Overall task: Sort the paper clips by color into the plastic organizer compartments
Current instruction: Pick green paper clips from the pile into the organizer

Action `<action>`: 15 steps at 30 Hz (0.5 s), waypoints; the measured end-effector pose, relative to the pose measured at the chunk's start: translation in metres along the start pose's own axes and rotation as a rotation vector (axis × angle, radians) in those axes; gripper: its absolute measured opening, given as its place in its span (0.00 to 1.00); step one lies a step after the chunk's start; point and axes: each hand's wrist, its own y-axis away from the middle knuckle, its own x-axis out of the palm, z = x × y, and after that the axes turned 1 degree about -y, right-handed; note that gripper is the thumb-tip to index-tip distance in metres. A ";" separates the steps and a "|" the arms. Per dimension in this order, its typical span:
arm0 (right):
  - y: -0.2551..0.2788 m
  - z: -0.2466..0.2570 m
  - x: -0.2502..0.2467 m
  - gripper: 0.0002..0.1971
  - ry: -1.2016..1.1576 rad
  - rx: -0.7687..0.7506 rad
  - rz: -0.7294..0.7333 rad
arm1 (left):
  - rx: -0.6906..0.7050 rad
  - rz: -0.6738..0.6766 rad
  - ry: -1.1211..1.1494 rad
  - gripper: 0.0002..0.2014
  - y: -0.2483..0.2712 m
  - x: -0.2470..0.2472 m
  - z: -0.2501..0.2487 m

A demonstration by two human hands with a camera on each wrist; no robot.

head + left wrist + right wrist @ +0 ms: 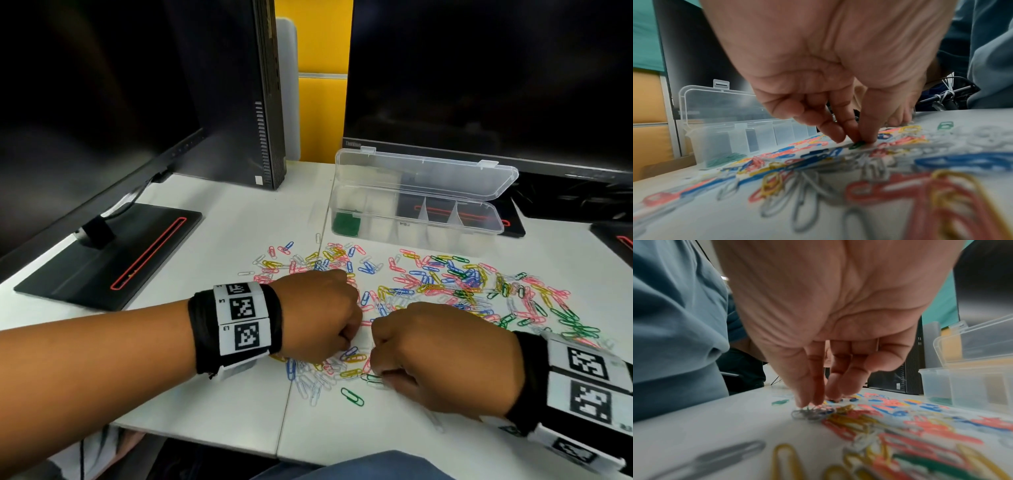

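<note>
Several loose paper clips (445, 281) in pink, blue, yellow, green and white cover the white desk. The clear plastic organizer (411, 236) stands open behind them, with green clips (346, 224) in its leftmost compartment. My left hand (342, 337) is low over the near pile; in the left wrist view its thumb and forefinger (859, 141) pinch a green paper clip (857, 144) against the desk. My right hand (378, 371) is just beside it, fingertips (807, 402) closed on a green clip (371, 378) in a knot of white ones. Another green clip (352, 396) lies loose nearby.
A monitor stand (109, 253) lies at the left, and a black computer tower (260, 102) stands behind it. A second monitor (479, 85) rises right behind the organizer. The desk's front edge (281, 455) is close to my wrists.
</note>
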 end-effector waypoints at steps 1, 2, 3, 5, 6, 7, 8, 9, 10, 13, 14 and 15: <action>-0.002 0.001 -0.001 0.11 -0.004 0.010 0.016 | 0.003 0.006 -0.016 0.09 0.000 0.000 -0.001; -0.004 0.002 -0.002 0.12 -0.008 0.013 0.035 | 0.012 -0.001 -0.039 0.08 -0.001 0.001 -0.002; -0.007 0.004 -0.002 0.13 -0.012 0.014 0.057 | 0.013 -0.005 -0.069 0.07 -0.001 0.002 -0.003; -0.011 0.005 -0.001 0.14 -0.023 0.045 0.082 | 0.022 -0.016 -0.131 0.06 -0.002 0.003 -0.007; -0.011 0.004 -0.001 0.13 -0.037 0.072 0.084 | 0.025 -0.016 -0.145 0.05 -0.003 0.003 -0.008; -0.011 0.003 -0.001 0.12 -0.055 0.093 0.087 | 0.010 -0.004 -0.151 0.05 -0.003 -0.001 -0.010; -0.009 0.002 -0.002 0.11 -0.072 0.102 0.089 | 0.000 -0.009 -0.143 0.05 -0.003 -0.004 -0.009; -0.008 0.000 -0.003 0.09 -0.085 0.107 0.096 | -0.014 -0.011 -0.119 0.05 -0.001 -0.010 -0.009; -0.005 -0.002 -0.003 0.08 -0.095 0.112 0.107 | -0.024 -0.040 -0.075 0.05 0.000 -0.014 -0.007; 0.000 -0.005 -0.010 0.02 -0.125 0.134 0.131 | -0.103 -0.092 0.166 0.07 0.007 -0.023 0.000; 0.001 -0.005 -0.012 0.01 -0.133 0.133 0.137 | -0.116 -0.076 0.269 0.11 0.010 -0.025 0.000; 0.002 -0.004 -0.012 0.02 -0.146 0.132 0.143 | -0.126 -0.030 0.369 0.13 0.014 -0.027 -0.002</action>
